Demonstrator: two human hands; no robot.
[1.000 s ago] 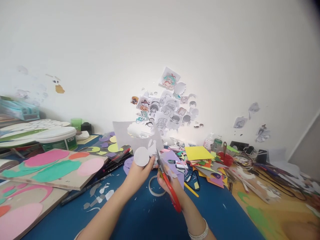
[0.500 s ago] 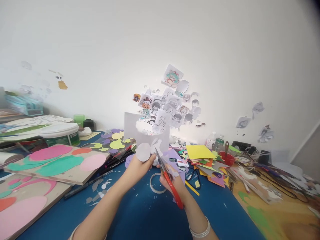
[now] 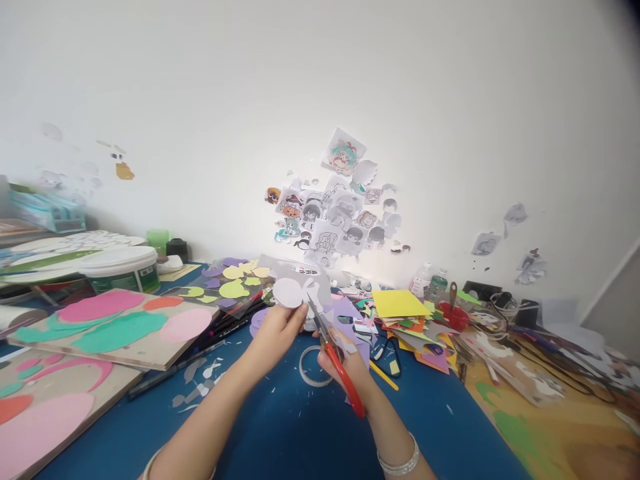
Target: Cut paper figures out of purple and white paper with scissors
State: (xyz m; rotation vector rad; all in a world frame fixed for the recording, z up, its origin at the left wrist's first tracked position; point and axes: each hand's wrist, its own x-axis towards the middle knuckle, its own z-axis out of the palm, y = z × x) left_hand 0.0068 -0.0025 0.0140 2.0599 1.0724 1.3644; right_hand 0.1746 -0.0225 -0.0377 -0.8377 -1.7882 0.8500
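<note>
Left hand (image 3: 280,331), grip pinching white paper (image 3: 289,293); right hand (image 3: 351,363), grip wrapped around red-handled scissors (image 3: 345,381), blades overlapping paper in view; both held over blue table (image 3: 300,443), pale ring (image 3: 313,383) on it, yellow sheet (image 3: 400,304) farther right

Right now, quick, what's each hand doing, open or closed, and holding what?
Left hand: closed, pinching white paper.
Right hand: closed around red-handled scissors.
</note>
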